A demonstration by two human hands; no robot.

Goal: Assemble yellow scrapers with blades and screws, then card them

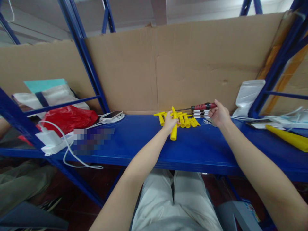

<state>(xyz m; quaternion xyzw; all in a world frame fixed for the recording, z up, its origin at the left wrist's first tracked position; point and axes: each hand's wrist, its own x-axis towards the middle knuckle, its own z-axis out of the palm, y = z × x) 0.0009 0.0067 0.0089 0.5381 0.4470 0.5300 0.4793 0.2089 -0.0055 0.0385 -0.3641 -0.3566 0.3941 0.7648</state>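
Observation:
My left hand [169, 122] is closed around a yellow plastic part [173, 133] with a round tubular lower end, held just above the blue shelf top. My right hand [219, 113] grips the end of a screwdriver [201, 106] with a red and black handle. Its thin shaft points left, toward the yellow part; whether the tip touches it cannot be made out. Behind my left hand lie several yellow T-shaped parts [187, 121] in a row, with small yellow pointed pieces [193, 122] beside them. White and black sticks [200, 113] are stacked under the screwdriver. Small metal bits [207, 122] lie near my right hand.
A cardboard sheet [192, 64] stands along the back of the blue shelf [134, 138]. To the left are a phone [112, 115], white cables, a power strip [57, 146] and a red bag [69, 118]. At right sit a white pouch [249, 96] and a long yellow piece [287, 138].

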